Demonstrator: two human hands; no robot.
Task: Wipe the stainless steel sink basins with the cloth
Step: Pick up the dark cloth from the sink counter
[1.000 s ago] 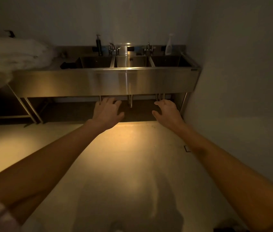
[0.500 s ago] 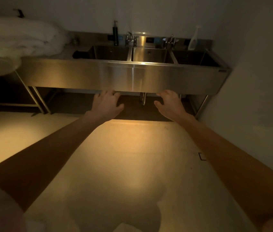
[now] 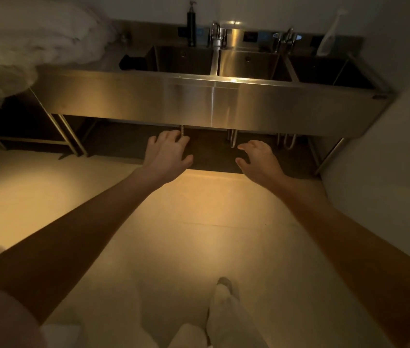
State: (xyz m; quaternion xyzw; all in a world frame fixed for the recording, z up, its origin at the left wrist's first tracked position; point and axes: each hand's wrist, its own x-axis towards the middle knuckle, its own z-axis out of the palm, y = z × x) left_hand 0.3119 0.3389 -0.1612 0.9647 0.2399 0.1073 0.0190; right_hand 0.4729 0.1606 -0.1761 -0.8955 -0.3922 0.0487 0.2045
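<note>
Ahead, brushed-steel sink (image 3: 214,106) gleams; left hand (image 3: 167,153) and right hand (image 3: 259,159) spread, empty.

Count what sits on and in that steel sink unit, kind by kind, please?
Basins: 3
Taps: 2
Dark pump bottle: 1
Pale spray bottle: 1
Dark lump beside the left basin: 1
Total: 8

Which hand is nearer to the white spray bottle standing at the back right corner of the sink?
The right hand. It is below and left of the white spray bottle; the left hand is farther left. Both are open and empty.
</note>
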